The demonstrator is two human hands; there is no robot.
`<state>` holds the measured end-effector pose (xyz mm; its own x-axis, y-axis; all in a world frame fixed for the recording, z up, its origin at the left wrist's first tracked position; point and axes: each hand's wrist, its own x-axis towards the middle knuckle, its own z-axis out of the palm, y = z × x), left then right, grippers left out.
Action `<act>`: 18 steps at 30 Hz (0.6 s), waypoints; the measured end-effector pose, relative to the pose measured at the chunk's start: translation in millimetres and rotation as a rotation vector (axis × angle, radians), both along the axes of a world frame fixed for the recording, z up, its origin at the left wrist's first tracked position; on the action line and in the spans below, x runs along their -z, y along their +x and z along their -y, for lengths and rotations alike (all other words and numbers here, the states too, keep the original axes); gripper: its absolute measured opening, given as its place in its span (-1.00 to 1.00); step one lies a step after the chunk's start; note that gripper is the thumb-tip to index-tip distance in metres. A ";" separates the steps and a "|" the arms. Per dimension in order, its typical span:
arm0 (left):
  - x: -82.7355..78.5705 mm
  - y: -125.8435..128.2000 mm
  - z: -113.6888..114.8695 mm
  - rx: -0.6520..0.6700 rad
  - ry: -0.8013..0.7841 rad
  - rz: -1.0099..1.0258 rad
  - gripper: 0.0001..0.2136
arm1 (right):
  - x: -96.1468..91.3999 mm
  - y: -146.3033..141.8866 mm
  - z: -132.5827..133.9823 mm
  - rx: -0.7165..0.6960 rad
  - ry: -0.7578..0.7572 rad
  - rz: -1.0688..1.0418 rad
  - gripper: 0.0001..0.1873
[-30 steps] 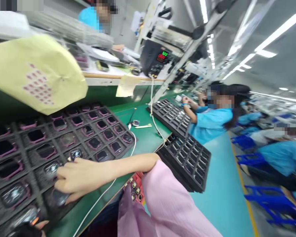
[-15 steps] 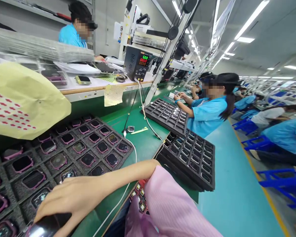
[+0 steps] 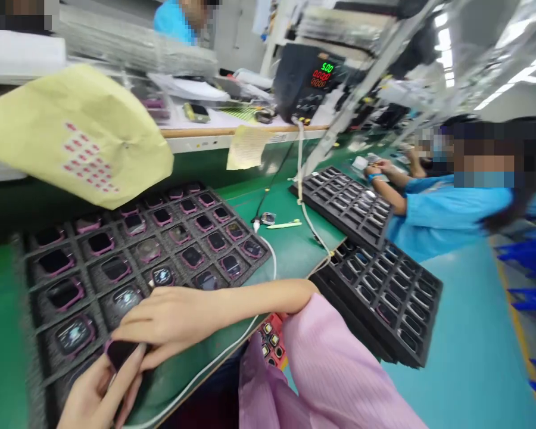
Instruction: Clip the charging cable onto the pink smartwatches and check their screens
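Right hand point(image 3: 170, 319) curls closed over the upper edge of a pink-framed smartwatch point(image 3: 120, 351). Left hand point(image 3: 96, 393) pinches its lower edge. The watch is held just above the near edge of the black compartment tray point(image 3: 25, 268). A white cable point(image 3: 274, 268) runs beside the tray.

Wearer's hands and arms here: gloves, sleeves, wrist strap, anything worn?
Both are bare: no gloves or rings show on the right hand or the left hand. The right arm wears a loose pale pink sleeve ending at the elbow; its forearm and wrist carry no strap. Of the left arm only the hand is in view, so its sleeve cannot be told.
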<state>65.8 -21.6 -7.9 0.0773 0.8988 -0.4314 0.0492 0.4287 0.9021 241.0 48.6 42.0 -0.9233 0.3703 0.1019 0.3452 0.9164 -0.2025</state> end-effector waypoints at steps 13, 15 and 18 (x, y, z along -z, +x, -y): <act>-11.0 0.9 -17.8 0.054 0.075 0.202 -0.65 | 12.9 7.3 -15.1 0.132 -0.445 -0.518 -0.51; -7.7 -0.5 -18.5 0.067 0.087 0.219 -0.63 | 12.0 7.0 -16.5 0.109 -0.422 -0.492 -0.52; -3.7 -0.9 -18.3 0.080 0.092 0.237 -0.62 | 13.3 6.0 -17.6 0.065 -0.341 -0.412 -0.55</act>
